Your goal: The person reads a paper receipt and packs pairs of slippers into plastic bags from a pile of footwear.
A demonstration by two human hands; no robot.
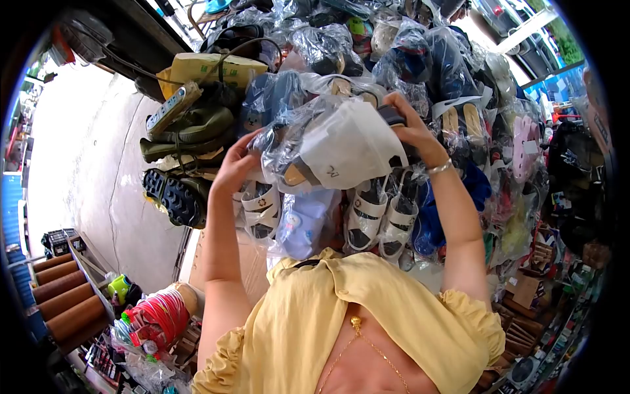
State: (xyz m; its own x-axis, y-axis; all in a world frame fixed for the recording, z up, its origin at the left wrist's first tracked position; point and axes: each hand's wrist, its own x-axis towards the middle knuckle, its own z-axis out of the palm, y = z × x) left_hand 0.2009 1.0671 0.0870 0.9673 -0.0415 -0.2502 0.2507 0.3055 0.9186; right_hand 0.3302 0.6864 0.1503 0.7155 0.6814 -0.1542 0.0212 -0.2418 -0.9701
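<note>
Above a dense pile of bagged footwear, both my hands are raised. Closed at the edge of a clear plastic bag (279, 152) is my left hand (237, 165); a tan-soled shoe (295, 175) shows at the bag's lower end. My right hand (416, 131) grips a dark shoe (392, 116) with the thumb below and fingers over it. Between the hands hangs a white sheet-like wrapper (352, 146) with a small dark mark, hiding much of what lies behind. White strapped sandals (367, 217) and lilac slippers (303, 223) lie just below, in plastic.
Olive shoes (197, 128) and a power strip (174, 108) are at the pile's left. Pink clogs (525, 148) hang at right. Brown rolls (69, 289) and a red cord spool (161, 318) stand lower left, beside the concrete floor (125, 164).
</note>
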